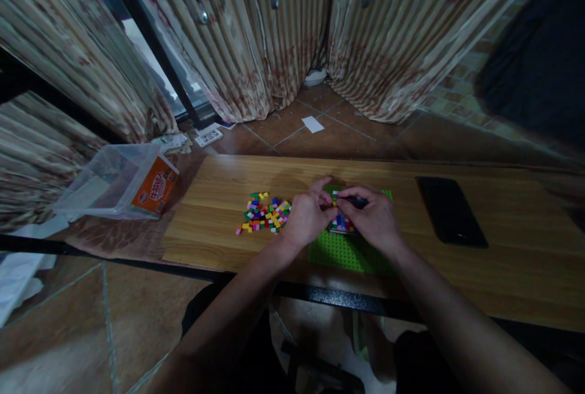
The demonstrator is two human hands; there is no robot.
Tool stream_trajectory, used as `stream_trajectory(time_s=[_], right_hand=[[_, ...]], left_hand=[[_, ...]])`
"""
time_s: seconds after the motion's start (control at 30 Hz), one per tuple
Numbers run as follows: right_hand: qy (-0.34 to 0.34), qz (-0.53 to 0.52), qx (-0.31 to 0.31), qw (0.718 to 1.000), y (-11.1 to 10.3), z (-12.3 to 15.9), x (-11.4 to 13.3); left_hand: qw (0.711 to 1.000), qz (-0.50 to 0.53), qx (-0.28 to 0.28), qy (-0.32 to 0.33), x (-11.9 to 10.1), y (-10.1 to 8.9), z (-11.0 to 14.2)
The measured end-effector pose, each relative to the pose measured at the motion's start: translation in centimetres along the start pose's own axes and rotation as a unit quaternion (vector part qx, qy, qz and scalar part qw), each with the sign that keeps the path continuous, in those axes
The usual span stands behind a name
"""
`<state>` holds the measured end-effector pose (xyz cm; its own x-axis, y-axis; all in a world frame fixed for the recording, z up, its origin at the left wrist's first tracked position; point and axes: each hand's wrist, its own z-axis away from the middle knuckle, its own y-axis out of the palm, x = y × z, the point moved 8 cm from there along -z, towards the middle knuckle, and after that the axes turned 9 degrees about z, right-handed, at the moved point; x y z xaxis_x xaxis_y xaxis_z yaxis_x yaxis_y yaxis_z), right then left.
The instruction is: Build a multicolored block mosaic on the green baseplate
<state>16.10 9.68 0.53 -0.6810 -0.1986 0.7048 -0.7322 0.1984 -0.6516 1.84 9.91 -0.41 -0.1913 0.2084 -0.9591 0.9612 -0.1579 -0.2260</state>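
A green studded baseplate (351, 254) lies on the wooden table, with a patch of small multicoloured building bricks (342, 223) on it. Over that patch, my left hand (308, 214) and my right hand (372, 214) meet with their fingertips close together. Both hands have thumb and fingers pinched. What lies between the fingertips is too small and too covered to make out. Beside my left hand, a loose pile of bricks (265, 214) in many colours spreads over the wood, partly hidden by that hand.
A black tablet-like slab (451, 211) lies on the table (516, 260) at the right. Left of the table stands a clear plastic bin (114, 156) with an orange label. Papers (313, 124) lie on the tiled floor beyond, before striped curtains (256, 47).
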Motion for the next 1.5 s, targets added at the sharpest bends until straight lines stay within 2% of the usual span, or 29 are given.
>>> stream_trajectory(time_s=[0.27,0.5,0.7,0.97,1.37,1.5], right_hand=[[0.037,-0.011,0.006,0.999,0.2,0.0,-0.5],[0.023,0.01,0.013,1.0,0.3,0.1,-0.7],[0.016,0.011,0.018,1.0,0.4,0.1,-0.7],[0.022,-0.001,0.009,1.0,0.5,0.0,-1.0],[0.034,0.007,0.028,0.999,0.6,0.0,-0.9],[0.048,0.015,0.04,0.998,0.6,0.0,-1.3]], left_hand=[[0.999,-0.035,0.011,0.002,-0.4,-0.3,0.4],[0.997,-0.081,0.007,-0.01,-0.5,-0.3,1.1],[0.992,-0.126,0.012,0.009,-0.8,0.0,1.2],[0.991,-0.135,0.003,0.013,-1.0,0.1,1.4],[0.992,-0.123,-0.008,0.005,-0.9,0.3,1.3],[0.986,-0.168,-0.002,0.01,-1.4,-0.8,1.1]])
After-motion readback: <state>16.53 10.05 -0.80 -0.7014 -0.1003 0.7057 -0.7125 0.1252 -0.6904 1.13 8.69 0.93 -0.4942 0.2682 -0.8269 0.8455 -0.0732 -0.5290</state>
